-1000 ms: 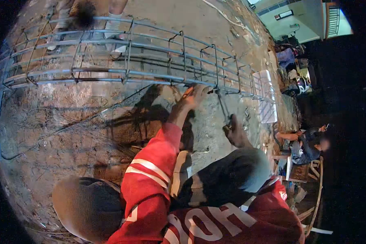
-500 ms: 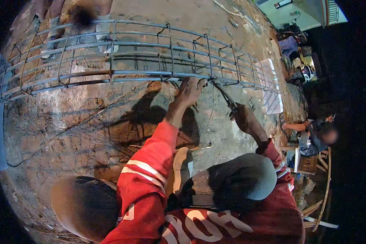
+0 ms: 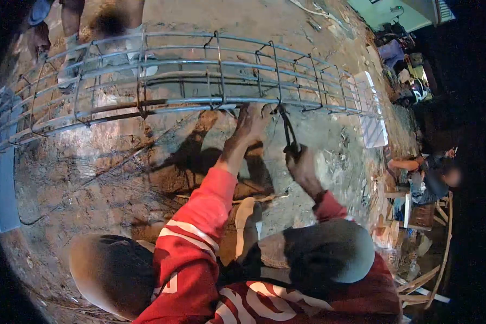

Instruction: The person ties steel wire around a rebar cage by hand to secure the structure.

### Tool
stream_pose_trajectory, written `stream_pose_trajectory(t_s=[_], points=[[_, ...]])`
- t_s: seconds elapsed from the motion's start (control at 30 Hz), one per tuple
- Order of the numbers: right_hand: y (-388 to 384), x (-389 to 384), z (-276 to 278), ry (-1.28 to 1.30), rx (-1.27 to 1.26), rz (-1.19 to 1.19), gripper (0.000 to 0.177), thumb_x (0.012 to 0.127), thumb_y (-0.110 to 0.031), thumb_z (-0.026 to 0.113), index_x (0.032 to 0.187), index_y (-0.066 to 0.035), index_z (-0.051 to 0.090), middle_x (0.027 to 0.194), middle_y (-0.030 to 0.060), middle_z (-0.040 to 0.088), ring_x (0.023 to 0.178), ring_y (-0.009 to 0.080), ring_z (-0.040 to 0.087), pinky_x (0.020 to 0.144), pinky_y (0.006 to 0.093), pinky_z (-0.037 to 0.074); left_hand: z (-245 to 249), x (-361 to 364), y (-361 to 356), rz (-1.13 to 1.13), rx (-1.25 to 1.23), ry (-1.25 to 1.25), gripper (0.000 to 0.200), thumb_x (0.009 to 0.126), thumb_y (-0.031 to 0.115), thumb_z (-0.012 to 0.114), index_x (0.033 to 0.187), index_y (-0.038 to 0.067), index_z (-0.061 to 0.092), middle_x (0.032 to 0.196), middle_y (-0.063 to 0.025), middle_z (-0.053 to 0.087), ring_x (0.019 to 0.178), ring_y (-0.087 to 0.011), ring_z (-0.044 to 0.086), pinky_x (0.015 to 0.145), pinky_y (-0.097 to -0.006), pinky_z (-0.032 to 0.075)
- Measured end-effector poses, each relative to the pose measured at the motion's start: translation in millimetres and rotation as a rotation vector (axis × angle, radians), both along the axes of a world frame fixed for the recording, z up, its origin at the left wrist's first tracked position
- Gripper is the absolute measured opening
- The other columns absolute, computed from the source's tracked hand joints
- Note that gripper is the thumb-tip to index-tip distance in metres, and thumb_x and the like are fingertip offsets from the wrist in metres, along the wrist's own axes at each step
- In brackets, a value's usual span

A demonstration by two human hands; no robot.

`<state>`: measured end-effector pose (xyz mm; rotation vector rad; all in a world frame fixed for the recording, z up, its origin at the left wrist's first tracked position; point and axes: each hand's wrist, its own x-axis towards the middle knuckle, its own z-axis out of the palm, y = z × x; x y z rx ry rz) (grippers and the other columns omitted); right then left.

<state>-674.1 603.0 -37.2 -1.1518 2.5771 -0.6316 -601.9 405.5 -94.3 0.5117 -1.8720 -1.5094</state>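
Observation:
A long rebar cage (image 3: 186, 101) of straight steel bars and square stirrups stretches across the view in front of me. My left hand (image 3: 247, 129) is at its nearest bar, the fingers curled up against the steel and partly hidden. In my right hand (image 3: 302, 167) I grip the handles of dark pincers (image 3: 290, 129). Their jaws meet the near bar at a stirrup joint, just right of my left fingers. Whether a tie wire is between the jaws is too small to tell.
Pale blocks (image 3: 5, 162) (image 3: 371, 110) stand under both ends of the cage. Thin wires (image 3: 121, 162) lie on the rough ground at left. Another person's legs (image 3: 70, 54) are beyond the cage. A seated person (image 3: 432, 178) is at right, near wooden poles (image 3: 443, 259).
My right hand has moved left and toward me, and the pincers now stand steeper against the bar. My left hand stays by the joint. The view has shifted slightly.

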Motion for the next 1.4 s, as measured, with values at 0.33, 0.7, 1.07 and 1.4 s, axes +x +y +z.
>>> stream_pose_trajectory(t_s=[0.33, 0.7, 1.07, 1.4], points=[[2, 23, 75, -0.788, -0.087, -0.079, 0.036, 0.082, -0.008, 0.069, 0.112, -0.001, 0.050, 0.075, 0.0062, 0.059, 0.056, 0.0149, 0.056, 0.053, 0.0312, 0.049, -22, -2, -8, -0.043, -0.118, -0.178, 0.043, 0.097, 0.035, 0.042, 0.127, 0.006, 0.055, 0.126, -0.0145, 0.058, 0.122, -0.0321, 0.049, 0.105, -0.0515, 0.034], [17, 7, 101, 0.770, 0.017, 0.189, 0.041, 0.072, -0.003, 0.062, 0.110, 0.000, 0.047, 0.095, 0.0227, 0.057, 0.081, 0.0417, 0.057, 0.065, 0.0507, 0.044, 12, -1, 54, 0.532, -0.140, -0.032, 0.045, 0.087, 0.037, 0.059, 0.119, 0.004, 0.056, 0.107, -0.0197, 0.064, 0.096, -0.0359, 0.062, 0.086, -0.0422, 0.047], [13, 39, 62, 0.758, 0.195, 0.003, 0.027, 0.078, -0.005, 0.051, 0.104, -0.001, 0.048, 0.101, 0.0167, 0.050, 0.100, 0.0371, 0.048, 0.086, 0.0483, 0.034, 48, -43, 91, -0.222, 1.131, 0.530, 0.023, 0.089, 0.031, 0.064, 0.095, 0.008, 0.063, 0.090, -0.0058, 0.066, 0.078, -0.0182, 0.064, 0.069, -0.0351, 0.053], [19, 41, 51, 0.821, 0.228, 0.007, 0.042, 0.082, -0.007, 0.049, 0.123, 0.002, 0.046, 0.126, 0.0232, 0.045, 0.119, 0.0408, 0.042, 0.100, 0.0596, 0.025, 72, -41, 88, -0.086, 1.612, 0.617, 0.012, 0.086, 0.012, 0.062, 0.092, 0.001, 0.062, 0.085, -0.0100, 0.066, 0.074, -0.0226, 0.067, 0.069, -0.0325, 0.057]])
